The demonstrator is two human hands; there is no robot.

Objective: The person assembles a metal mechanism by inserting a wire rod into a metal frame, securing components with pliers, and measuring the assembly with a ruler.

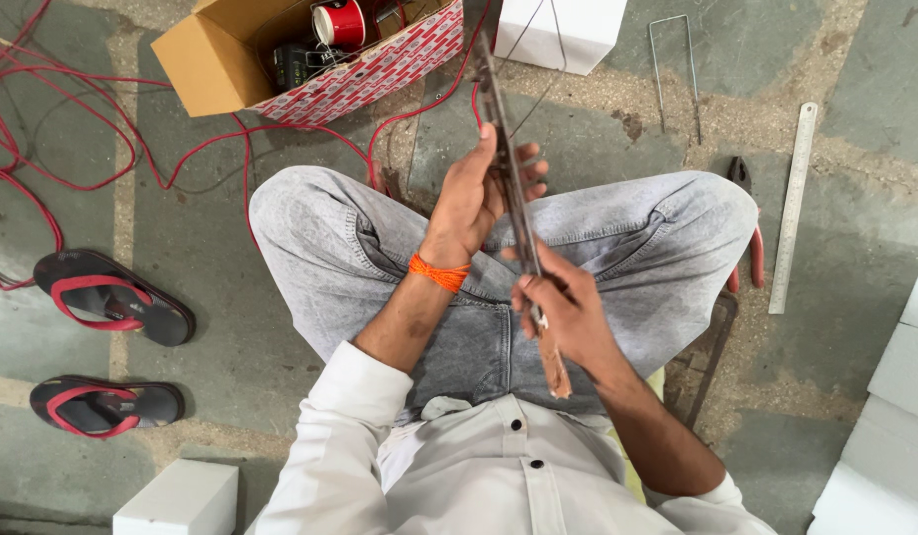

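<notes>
A: What is held by the hands?

B: A long metal strip [513,188] is clasped near its middle by the left hand [479,193]; its lower end is pinched by the right hand [563,312], above the lap.

A: And around?

B: 2 sandals [112,297], a box [281,59] and a ruler [794,208] are seen on the floor.

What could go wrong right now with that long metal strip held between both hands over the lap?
1. The metal strip is long and thin, and the left hand wraps its edge bare, so a slip might cut the fingers.
2. The right hand grips only the lower end; the far end reaches towards the cardboard box and red wire, where it may snag.
</notes>
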